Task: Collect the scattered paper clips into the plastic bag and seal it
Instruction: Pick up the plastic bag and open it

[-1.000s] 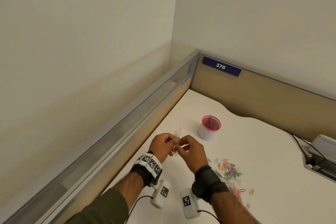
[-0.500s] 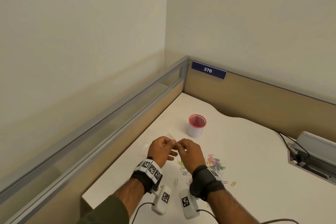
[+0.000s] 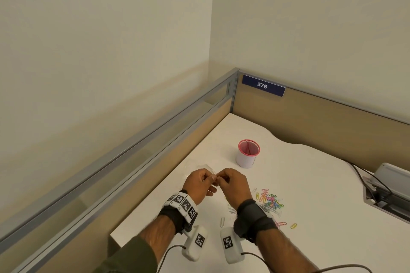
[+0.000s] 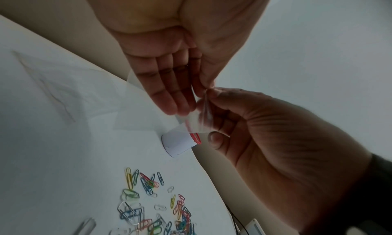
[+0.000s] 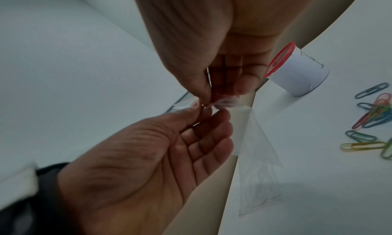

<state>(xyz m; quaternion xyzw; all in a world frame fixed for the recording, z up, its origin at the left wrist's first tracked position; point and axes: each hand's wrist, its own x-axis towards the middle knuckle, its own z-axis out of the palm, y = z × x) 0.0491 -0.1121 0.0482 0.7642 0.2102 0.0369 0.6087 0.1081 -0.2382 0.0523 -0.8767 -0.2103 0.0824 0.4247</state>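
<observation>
A small clear plastic bag (image 3: 209, 168) with a red zip line (image 4: 187, 123) is held above the white desk (image 3: 310, 184). My left hand (image 3: 211, 178) and my right hand (image 3: 219, 178) meet at its top edge, and each pinches that edge with thumb and fingers. In the right wrist view the bag's body (image 5: 256, 154) hangs down towards the desk. It looks empty. Coloured paper clips (image 3: 270, 201) lie scattered on the desk to the right of my right hand, and they also show as a pile of clips (image 4: 148, 205) in the left wrist view.
A white cup with a red mesh rim (image 3: 248, 156) stands just beyond my hands. A lone clip (image 3: 222, 221) lies near my wrists. Partition walls (image 3: 310, 122) close the desk's back and left. A cable and white device (image 3: 388, 184) sit in a recess at far right.
My hands have stayed together on the bag's top edge. The bag stood up above my fingers a second ago and now sits lower. The head view has shifted.
</observation>
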